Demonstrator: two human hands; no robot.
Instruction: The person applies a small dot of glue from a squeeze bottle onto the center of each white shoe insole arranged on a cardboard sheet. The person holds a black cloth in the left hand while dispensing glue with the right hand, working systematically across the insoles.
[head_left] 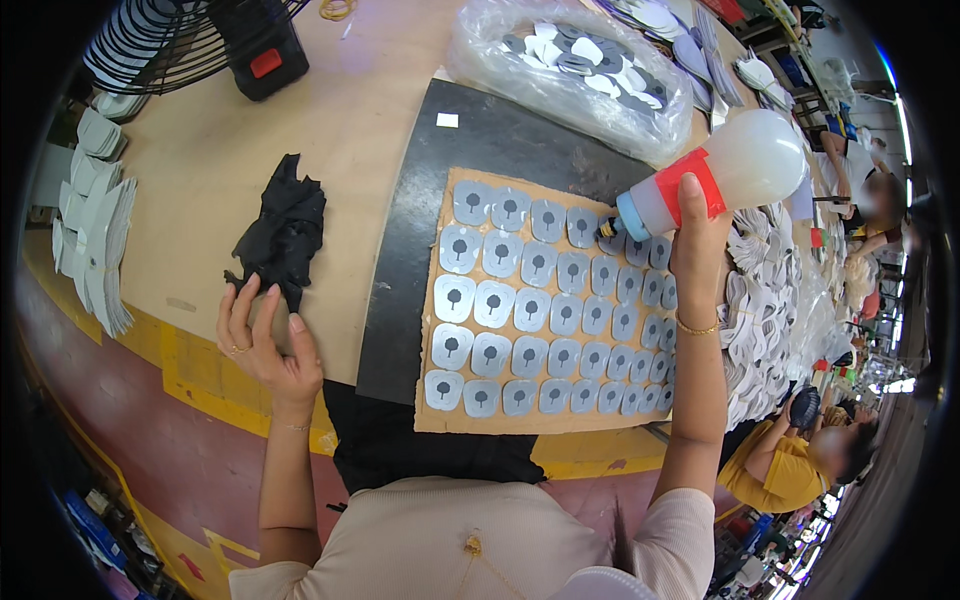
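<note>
My right hand is wrapped round a squeeze bottle of cloudy liquid, with red tape on its side and a pale blue cap. The bottle lies tilted, its dark nozzle pointing down at the far row of grey patches. Each patch bears a dark tree shape, and they sit in rows on a brown cardboard sheet. At the left, a crumpled black cloth rests on the table. My left hand has its fingers apart, the fingertips touching the cloth's near edge.
Under the cardboard is a black mat. A plastic bag of grey and white pieces stands behind it. White cut pieces are stacked at left and heaped at right. A black wire fan occupies the far left. Other people work at right.
</note>
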